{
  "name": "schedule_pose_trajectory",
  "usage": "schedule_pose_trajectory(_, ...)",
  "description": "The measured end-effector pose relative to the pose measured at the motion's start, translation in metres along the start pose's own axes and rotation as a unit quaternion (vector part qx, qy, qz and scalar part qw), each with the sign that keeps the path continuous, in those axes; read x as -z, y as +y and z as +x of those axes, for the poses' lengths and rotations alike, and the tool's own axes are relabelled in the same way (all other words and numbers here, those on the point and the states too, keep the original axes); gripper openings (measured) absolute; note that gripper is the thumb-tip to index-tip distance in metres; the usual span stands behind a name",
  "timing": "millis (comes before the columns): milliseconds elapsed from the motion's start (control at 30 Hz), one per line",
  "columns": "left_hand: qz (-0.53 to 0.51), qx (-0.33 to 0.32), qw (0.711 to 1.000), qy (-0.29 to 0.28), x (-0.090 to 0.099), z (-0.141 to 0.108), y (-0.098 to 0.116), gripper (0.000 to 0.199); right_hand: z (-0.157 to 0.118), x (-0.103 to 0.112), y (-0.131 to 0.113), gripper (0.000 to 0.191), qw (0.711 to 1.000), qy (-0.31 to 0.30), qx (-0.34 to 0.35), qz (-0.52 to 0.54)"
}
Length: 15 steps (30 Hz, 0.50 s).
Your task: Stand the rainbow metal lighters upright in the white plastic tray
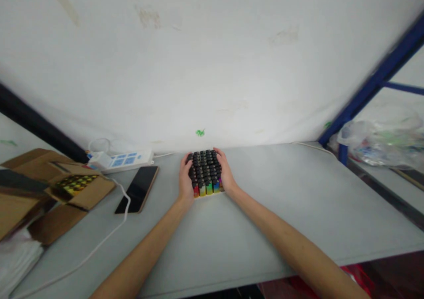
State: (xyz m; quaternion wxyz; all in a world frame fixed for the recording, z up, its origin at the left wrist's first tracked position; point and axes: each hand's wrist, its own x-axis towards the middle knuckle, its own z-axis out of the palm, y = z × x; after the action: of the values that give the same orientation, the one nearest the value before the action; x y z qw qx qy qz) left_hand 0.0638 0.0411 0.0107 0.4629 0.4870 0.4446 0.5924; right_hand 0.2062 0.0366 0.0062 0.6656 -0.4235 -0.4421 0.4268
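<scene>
A block of several small upright cylinders with black tops (205,168) stands on the grey table, near the wall. Red, yellow, green and blue bodies show along its front row, above a thin pale edge. My left hand (186,179) presses against the block's left side, its fingers wrapped round toward the back corner. On the right side my right hand (227,171) holds the block in the same way. The block sits between both palms.
On the left lie a dark phone (138,189), a white power strip (130,159) with a cable (99,245), and an open cardboard box (89,193) with yellow-and-black items. Clear plastic bags (384,142) lie beyond the blue frame (374,80) at right. The grey table (281,188) meets the wall.
</scene>
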Motion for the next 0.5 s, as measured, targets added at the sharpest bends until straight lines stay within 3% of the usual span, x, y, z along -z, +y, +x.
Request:
schedule_pose_trajectory(333,-0.019,0.037,0.999,-0.001,0.004,0.004,0.008,0.046,-0.019,0.002,-0.010,0.064,0.999,0.005,-0.036,0.005)
schedule_pose_trajectory(500,-0.095,0.088,0.992,-0.006,0.004,0.002,0.010,0.047,-0.021,0.004,-0.015,0.078,0.998,-0.018,-0.053,-0.001)
